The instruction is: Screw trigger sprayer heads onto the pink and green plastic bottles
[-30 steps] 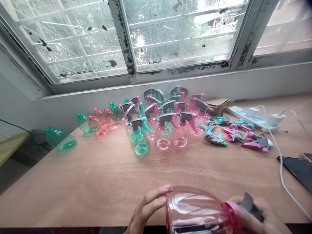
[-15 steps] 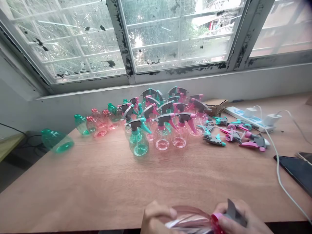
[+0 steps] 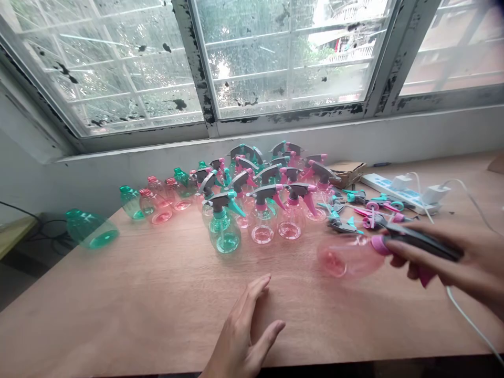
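My right hand [image 3: 429,262] grips the grey and pink trigger head of a pink spray bottle [image 3: 350,257], which is tilted on its side over the right part of the table, its base toward the left and slightly blurred. Low in the middle, my left hand [image 3: 248,328] has its fingers and thumb apart and holds nothing. Beyond the hands stands a group of assembled spray bottles, a green spray bottle [image 3: 224,231] and a pink spray bottle [image 3: 290,220] in its front row. Loose trigger heads [image 3: 346,226] lie behind the held bottle.
Headless bottles, such as a green bottle [image 3: 132,202] and a pink bottle [image 3: 159,210], stand at the left; another green bottle [image 3: 92,231] is near the left edge. A power strip [image 3: 397,191] with plugs and white cables lies at the right, beside crumpled cardboard [image 3: 348,173].
Both hands were together at the table's front edge around the bottle. My right hand has carried the spray bottle up and right; my left hand has let go and opened.
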{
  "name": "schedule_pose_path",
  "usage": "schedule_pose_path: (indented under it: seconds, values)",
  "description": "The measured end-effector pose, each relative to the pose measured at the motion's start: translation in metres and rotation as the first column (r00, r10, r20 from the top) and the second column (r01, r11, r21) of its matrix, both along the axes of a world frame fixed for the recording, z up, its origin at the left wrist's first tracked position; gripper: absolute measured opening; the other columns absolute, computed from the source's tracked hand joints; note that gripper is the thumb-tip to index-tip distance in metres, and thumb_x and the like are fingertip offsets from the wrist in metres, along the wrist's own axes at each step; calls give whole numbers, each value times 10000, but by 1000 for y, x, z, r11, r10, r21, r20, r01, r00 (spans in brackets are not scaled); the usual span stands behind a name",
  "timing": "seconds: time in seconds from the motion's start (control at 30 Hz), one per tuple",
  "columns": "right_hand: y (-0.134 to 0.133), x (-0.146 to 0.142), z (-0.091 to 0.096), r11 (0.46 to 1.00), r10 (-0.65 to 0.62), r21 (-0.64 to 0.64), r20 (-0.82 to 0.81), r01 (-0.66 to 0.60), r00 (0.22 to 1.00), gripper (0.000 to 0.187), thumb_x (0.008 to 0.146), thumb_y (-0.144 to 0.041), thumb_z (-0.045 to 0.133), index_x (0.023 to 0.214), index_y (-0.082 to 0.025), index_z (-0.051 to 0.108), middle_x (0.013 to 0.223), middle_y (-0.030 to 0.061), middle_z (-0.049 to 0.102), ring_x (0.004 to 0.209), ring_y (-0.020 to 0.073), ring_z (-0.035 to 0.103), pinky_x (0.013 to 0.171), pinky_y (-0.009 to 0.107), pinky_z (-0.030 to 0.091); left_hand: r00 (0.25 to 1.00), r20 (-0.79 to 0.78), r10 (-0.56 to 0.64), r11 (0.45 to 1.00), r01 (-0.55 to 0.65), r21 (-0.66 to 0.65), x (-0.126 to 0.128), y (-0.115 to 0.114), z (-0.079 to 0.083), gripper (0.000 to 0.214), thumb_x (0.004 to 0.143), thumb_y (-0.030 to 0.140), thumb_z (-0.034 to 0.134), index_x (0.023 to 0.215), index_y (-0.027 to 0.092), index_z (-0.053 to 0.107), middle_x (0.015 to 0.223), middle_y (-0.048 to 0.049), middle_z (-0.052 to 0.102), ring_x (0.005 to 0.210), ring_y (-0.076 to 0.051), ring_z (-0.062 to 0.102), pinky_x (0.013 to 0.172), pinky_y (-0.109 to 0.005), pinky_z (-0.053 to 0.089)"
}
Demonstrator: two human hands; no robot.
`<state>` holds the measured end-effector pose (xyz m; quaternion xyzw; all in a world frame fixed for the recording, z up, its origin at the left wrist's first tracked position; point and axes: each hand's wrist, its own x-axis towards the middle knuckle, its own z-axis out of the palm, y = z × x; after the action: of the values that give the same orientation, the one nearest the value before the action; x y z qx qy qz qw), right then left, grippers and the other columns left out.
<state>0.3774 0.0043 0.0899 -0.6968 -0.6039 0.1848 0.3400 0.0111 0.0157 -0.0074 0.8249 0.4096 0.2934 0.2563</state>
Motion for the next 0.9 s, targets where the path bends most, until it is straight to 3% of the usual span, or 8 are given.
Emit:
schedule_pose_path:
  seconds: [0.03, 0.1, 0.23, 0.3, 0.47, 0.67, 0.9]
  values:
    - [16, 7, 8, 994, 80, -85, 66, -74, 995, 454, 816, -707, 631, 797, -268, 748, 669, 51, 775, 513, 226, 708, 436, 295, 533, 1000, 3, 4, 1000, -4, -19, -1, -1, 0, 647, 970, 282, 646, 1534, 348, 337, 1510, -102, 574, 1322, -292, 629, 1112, -465, 541]
    - [49, 14, 22, 988, 120, -119, 172, -101, 978, 439, 912, -634, 541, 829, -243, 722, 575, 30, 736, 507, 209, 697, 462, 277, 494, 1000, -12, -5, 999, 4, -37, -2, -2, 0, 618, 966, 308, 655, 1514, 355, 371, 1501, -94, 584, 1341, -302, 612, 1129, -485, 523]
    - [100, 4, 43, 984, 130, -162, 346, -77, 929, 366, 928, -479, 569, 987, -155, 728, 514, 4, 709, 515, 186, 686, 557, 268, 442, 1000, 9, -20, 996, 21, -91, -3, -1, -1, 591, 966, 316, 654, 1498, 357, 400, 1482, -81, 601, 1340, -297, 611, 1141, -484, 511]
    - [116, -6, 49, 974, 177, -198, 357, -111, 917, 368, 924, -452, 568, 929, -122, 731, 562, 20, 729, 527, 168, 693, 590, 264, 440, 999, 30, -20, 991, 24, -134, -4, 0, 0, 571, 971, 321, 649, 1490, 359, 414, 1458, -69, 623, 1332, -280, 616, 1139, -460, 514]
    - [131, -30, 51, 968, 227, -181, 341, -174, 912, 338, 950, -424, 535, 818, -141, 665, 646, 48, 747, 551, 155, 683, 567, 242, 437, 999, 33, -35, 990, 40, -138, -5, -2, 6, 504, 966, 331, 660, 1439, 346, 488, 1467, -58, 624, 1365, -276, 584, 1155, -440, 497]
    - [142, -41, 42, 987, 140, -112, 306, -111, 942, 299, 992, -427, 490, 957, -169, 637, 634, 31, 730, 451, 167, 647, 483, 255, 454, 997, 25, -72, 994, 74, -84, -6, 0, 4, 527, 946, 298, 685, 1437, 335, 496, 1463, -64, 632, 1354, -284, 595, 1144, -430, 506]
    - [146, -36, 38, 995, 103, -32, 217, -98, 971, 617, 981, -722, 354, 933, -182, 648, 604, 48, 717, 446, 193, 650, 506, 285, 510, 988, 146, -41, 985, 64, -160, -3, -5, 6, 530, 960, 305, 660, 1453, 360, 473, 1393, -51, 667, 1241, -251, 670, 1081, -373, 536]
